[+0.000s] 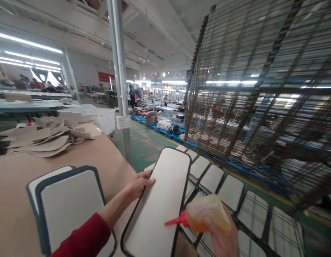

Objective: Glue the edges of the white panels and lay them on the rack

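Observation:
My left hand grips the left edge of a long cream panel with dark rounded edging, its thumb on the face. The panel is held tilted in front of me. My right hand is wrapped round a translucent squeeze bottle with amber liquid low inside. The bottle lies on its side in the air, and its red nozzle points left over the panel's lower part. Whether the tip touches the panel I cannot tell. Left of my forearm, two dark-edged cream panels overlap on the brown tabletop.
Beige cut pieces are piled at the table's far left, before a white bin. A metal post stands beyond the table. Several edged panels lie in rows at right, under a raised wire rack. People are far back.

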`<state>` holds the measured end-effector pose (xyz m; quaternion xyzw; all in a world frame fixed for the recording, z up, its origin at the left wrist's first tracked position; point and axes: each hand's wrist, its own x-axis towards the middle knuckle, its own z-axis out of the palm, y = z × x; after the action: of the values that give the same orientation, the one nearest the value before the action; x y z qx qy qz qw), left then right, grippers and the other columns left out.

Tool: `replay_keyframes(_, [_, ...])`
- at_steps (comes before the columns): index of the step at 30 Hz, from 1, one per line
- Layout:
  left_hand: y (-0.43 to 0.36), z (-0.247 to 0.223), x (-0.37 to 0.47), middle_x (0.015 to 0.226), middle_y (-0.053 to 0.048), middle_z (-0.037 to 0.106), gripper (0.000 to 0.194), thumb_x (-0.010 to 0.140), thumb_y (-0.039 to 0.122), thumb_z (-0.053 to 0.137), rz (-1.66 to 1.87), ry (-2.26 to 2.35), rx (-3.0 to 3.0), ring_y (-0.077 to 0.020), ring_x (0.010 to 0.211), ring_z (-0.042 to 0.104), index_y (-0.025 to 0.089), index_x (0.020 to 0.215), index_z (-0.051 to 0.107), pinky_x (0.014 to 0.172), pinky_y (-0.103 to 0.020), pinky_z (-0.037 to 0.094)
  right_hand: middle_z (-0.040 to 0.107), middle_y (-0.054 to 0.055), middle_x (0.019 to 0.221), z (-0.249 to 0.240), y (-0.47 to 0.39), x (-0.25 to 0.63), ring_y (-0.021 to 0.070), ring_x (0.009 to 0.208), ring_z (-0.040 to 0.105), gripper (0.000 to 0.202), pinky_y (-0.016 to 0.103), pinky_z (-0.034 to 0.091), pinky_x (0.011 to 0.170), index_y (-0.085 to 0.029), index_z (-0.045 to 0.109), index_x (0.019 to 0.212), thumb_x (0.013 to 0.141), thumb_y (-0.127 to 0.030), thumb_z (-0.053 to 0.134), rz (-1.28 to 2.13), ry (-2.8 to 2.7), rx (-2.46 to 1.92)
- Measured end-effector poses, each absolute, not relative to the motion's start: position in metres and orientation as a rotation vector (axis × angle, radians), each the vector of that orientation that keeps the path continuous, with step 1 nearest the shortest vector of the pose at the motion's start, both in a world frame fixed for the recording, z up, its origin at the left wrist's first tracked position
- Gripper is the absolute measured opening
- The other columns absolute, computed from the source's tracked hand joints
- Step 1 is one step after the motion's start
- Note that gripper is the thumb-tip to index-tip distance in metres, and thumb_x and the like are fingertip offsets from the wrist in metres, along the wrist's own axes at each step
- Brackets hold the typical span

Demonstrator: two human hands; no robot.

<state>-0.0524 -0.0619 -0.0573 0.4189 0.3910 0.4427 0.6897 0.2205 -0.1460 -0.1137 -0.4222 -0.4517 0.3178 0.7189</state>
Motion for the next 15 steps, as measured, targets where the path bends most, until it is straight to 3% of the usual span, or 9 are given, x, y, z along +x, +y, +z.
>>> replay_keyframes(5, [-0.059,-0.058,-0.035,0.079,-0.007,0.074,0.051,0.052,0.025,0.085,0.917,0.839,0.955,-0.0215,0.069,0.067,0.013,0.100,0.072,0.064,-0.028,0.051,0.068,0.007,0.102,-0.081,-0.105,0.237,0.0281,0.092,0.065,0.054,0.051,0.053,0.088,-0.019,0.062,0.108,0.063,-0.041,0.083,0.496,-0.757,-0.860])
replay_keyframes(11, [-0.050,-0.054,-0.004,0.076,-0.006,0.074,0.051,0.048,0.021,0.084,0.924,0.884,0.930,-0.0202,0.064,0.067,0.014,0.097,0.071,0.063,-0.028,0.052,0.070,0.006,0.096,-0.117,-0.143,0.240,0.0266,0.083,0.067,0.057,0.039,0.059,0.073,-0.022,0.063,0.111,0.060,-0.033,0.086,0.661,-0.927,-0.948])
replay_keyframes(15, [-0.044,-0.055,0.025,0.074,-0.005,0.073,0.057,0.050,0.017,0.080,0.894,0.973,0.918,-0.0216,0.064,0.068,0.015,0.105,0.068,0.063,-0.029,0.052,0.071,0.005,0.098,-0.122,-0.169,0.252,0.0250,0.086,0.068,0.059,0.036,0.058,0.077,-0.021,0.062,0.114,0.061,-0.033,0.086,0.706,-0.781,-0.920])
